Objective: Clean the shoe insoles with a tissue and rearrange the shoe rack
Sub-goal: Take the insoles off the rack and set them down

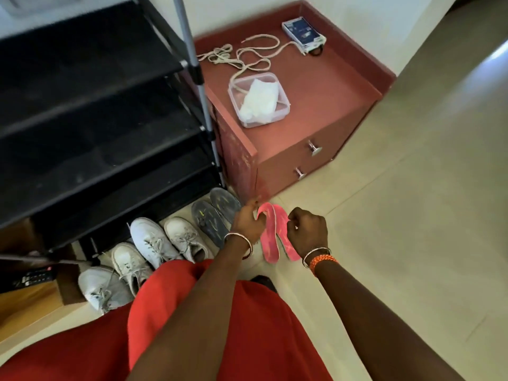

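Holding: two pink insoles (270, 232), flat, mottled with paler patches, hanging over the floor in front of the red cabinet (316, 105).
Left grip: left hand (248, 221) curled round the upper end of the nearer insole, fingers pinching its bent tip.
Right grip: right hand (308, 229) fisted at the edge of the other insole; hold on it not clearly seen.
Position: between both hands, upper ends level with the knuckles, lower ends below the wrists.
Axis: long axes near vertical in view, upper ends toward cabinet.
Elsewhere: tissue (258, 101) in a clear container (284, 105) on the cabinet; grey insoles (217, 213) and white shoes (154, 243) on the floor beside black shoe rack (96, 119).
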Available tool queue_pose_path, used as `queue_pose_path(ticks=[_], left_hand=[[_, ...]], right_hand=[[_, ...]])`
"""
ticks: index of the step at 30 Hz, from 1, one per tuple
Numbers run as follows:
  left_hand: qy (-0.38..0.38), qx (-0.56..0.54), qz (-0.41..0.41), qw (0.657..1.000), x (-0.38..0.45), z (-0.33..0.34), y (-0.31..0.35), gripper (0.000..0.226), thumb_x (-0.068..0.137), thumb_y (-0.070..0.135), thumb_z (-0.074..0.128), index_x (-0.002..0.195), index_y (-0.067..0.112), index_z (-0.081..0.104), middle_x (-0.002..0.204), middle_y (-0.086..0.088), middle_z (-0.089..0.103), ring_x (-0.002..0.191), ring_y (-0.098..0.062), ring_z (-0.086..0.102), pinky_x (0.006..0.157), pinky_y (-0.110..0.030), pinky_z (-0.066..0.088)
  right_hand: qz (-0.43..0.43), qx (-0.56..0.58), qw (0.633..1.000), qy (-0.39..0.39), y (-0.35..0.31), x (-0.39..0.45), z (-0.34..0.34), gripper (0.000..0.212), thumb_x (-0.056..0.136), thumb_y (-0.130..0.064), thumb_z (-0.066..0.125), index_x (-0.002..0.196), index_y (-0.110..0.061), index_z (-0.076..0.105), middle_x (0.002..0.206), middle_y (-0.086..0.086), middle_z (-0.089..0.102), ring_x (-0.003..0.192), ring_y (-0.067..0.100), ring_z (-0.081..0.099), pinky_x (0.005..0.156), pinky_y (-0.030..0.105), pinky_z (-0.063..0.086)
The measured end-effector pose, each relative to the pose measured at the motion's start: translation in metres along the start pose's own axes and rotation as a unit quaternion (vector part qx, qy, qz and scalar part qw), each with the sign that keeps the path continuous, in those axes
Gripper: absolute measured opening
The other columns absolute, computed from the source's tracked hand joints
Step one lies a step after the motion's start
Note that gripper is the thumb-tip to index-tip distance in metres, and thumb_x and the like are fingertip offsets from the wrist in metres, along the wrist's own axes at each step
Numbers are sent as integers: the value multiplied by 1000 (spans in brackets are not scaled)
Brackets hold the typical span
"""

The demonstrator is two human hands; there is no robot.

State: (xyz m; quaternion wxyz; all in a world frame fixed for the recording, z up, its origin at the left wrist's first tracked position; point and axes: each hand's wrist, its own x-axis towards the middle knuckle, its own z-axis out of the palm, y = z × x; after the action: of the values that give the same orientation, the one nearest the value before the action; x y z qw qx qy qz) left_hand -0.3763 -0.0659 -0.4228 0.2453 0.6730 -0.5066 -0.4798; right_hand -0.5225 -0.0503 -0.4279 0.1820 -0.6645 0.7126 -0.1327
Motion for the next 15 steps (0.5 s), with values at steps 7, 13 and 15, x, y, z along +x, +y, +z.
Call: queue_pose_path(ticks=[7, 13, 15], left_hand=[[-48, 121, -89, 987, -17, -42, -74, 60, 89, 18, 53, 144, 12, 31, 141, -14, 45, 125, -31, 47, 103, -37, 39], [12, 48, -181, 982, 13, -56, -83, 57, 92, 14, 49, 144, 10, 27, 139, -20, 44, 123, -35, 47, 97, -36, 40], [4, 21, -203, 979, 37, -58, -95, 55, 90, 12, 49, 142, 9, 29, 135, -21, 46, 119, -36, 50, 96, -37, 44]], right_hand=[[-124, -66, 989, -45, -30, -5, 15, 23, 72, -19, 43, 73, -8, 62, 68, 11, 67, 61, 34, 61, 64, 36, 49], [-136, -100, 975, -141, -60, 6, 73, 19, 78, -16, 45, 81, -8, 63, 80, 13, 68, 75, 36, 63, 68, 36, 45], [-112, -106, 971, -181, -70, 17, 98, 17, 81, -10, 48, 88, -6, 62, 90, 16, 67, 85, 37, 62, 69, 38, 46]])
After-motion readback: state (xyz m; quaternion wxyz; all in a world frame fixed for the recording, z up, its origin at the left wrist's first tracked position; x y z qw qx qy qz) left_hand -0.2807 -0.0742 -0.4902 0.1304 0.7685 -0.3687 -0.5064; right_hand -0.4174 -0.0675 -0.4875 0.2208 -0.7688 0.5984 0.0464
